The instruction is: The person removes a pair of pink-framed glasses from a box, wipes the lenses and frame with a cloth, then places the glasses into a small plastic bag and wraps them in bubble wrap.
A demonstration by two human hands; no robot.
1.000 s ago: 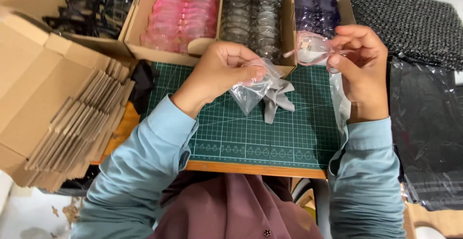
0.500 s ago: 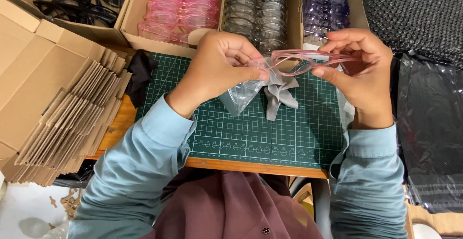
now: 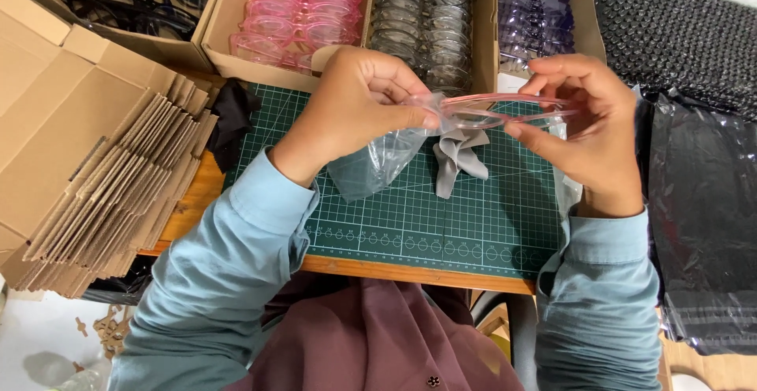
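Head view: the pink glasses [image 3: 505,111] lie crosswise above the green mat [image 3: 441,217], long axis left to right. The right hand [image 3: 591,127] pinches one end; the left hand [image 3: 355,103] pinches the clear bag [image 3: 378,162] at the other end.

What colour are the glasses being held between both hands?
Translucent pink; the glasses show best in the head view, held between the left hand and the right hand.

Setting: small packing workshop for eyewear.
Evidence: cardboard boxes of glasses [image 3: 300,13] sorted by colour, green cutting mat [image 3: 410,210], stacked flat cartons [image 3: 110,194].
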